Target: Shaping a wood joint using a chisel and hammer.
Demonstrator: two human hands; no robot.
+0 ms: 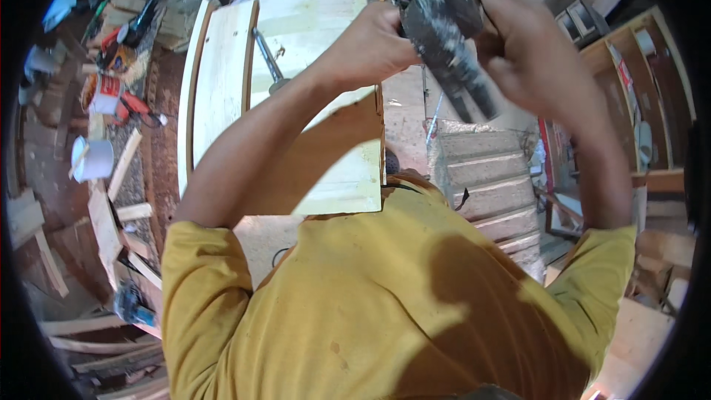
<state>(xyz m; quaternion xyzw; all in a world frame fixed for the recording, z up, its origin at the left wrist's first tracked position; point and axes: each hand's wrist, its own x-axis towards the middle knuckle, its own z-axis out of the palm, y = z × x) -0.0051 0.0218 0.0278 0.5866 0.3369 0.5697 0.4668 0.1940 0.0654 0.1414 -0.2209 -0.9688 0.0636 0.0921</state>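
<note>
Both my hands are raised at the top of the view around a dark, bulky tool (448,37) spattered with white. Its exact kind is hard to make out; a long, narrow part slants down toward me. My right hand (518,41) is closed around its right side, slightly blurred. On its left side my left hand (381,44) is closed against it, with the fingertips hidden behind. Beneath my left forearm lies a pale wooden panel (318,15) with darker strips. A hammer (268,58) rests on that panel, its head partly near my wrist.
At left, a bench (159,96) carries a white tub (93,158), a red-and-white container (106,95) and wood offcuts. A blue-grey power tool (132,304) lies below them. Ridged boards (485,178) lie right of the panel. An open wooden cabinet frame (652,78) stands at right.
</note>
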